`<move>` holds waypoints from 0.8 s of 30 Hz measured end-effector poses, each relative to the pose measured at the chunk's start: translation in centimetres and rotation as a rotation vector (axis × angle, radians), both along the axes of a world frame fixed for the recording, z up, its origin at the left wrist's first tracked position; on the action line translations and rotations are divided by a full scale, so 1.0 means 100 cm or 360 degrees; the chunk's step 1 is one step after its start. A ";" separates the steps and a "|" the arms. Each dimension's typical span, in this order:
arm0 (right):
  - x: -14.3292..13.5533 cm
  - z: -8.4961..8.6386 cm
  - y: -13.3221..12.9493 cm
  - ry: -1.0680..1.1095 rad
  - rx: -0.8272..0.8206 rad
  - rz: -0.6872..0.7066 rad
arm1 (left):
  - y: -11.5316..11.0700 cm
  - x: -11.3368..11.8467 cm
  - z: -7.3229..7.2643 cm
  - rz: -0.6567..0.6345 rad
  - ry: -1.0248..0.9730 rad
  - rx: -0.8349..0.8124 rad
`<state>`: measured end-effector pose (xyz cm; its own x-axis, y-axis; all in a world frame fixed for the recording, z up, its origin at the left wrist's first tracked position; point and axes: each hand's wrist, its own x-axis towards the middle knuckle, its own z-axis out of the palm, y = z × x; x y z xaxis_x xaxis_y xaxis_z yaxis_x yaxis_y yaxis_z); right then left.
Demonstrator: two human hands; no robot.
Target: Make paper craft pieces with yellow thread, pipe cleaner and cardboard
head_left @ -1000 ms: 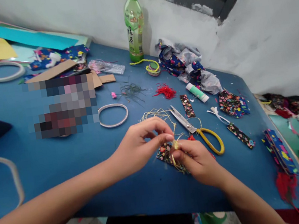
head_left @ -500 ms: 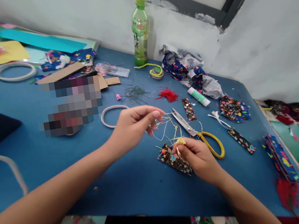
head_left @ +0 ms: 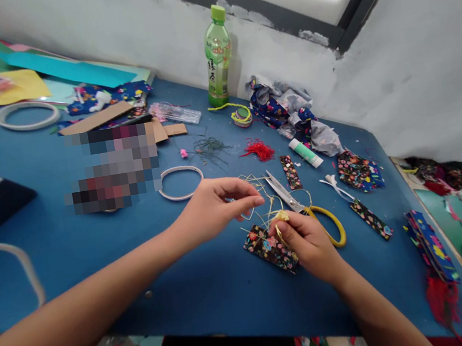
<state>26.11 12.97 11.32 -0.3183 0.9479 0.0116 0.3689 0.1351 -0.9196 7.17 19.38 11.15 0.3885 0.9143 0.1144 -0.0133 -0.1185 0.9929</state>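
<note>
Pinched in my right hand (head_left: pixel 307 242) is a small knotted bundle of pale yellow thread (head_left: pixel 281 216), with loose strands trailing away from it. My left hand (head_left: pixel 227 204) is closed, thumb and fingertips together beside the loose strands; whether a strand is between them is hard to see. Under the thread lies a dark floral fabric-covered piece (head_left: pixel 269 250), partly hidden by my right hand. Scissors (head_left: pixel 287 192) with yellow handles lie open just beyond my right hand, some strands near the blades.
On the blue table (head_left: pixel 214 287) stand a green drink bottle (head_left: pixel 218 58) and, lying down, a glue stick (head_left: pixel 305 153). Red thread (head_left: pixel 259 149), a white tape ring (head_left: pixel 181 182), crumpled floral cloth (head_left: pixel 282 106) and a folded floral piece (head_left: pixel 432 246) surround the work.
My left hand has lowered slightly and moved right, its fingertips now closer to my right hand. My right hand keeps its hold on the yellow thread. The view has tilted slightly.
</note>
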 end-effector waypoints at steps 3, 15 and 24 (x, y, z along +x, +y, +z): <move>0.000 0.003 -0.001 -0.0072 0.0086 -0.0010 | -0.002 0.001 -0.002 0.0008 0.0008 0.0014; -0.002 0.010 -0.002 -0.0251 0.0323 0.0068 | -0.010 -0.002 0.005 -0.0061 0.0169 0.0377; 0.004 0.003 0.004 -0.0307 0.0363 -0.0035 | 0.002 -0.010 0.009 0.0152 -0.0152 0.0360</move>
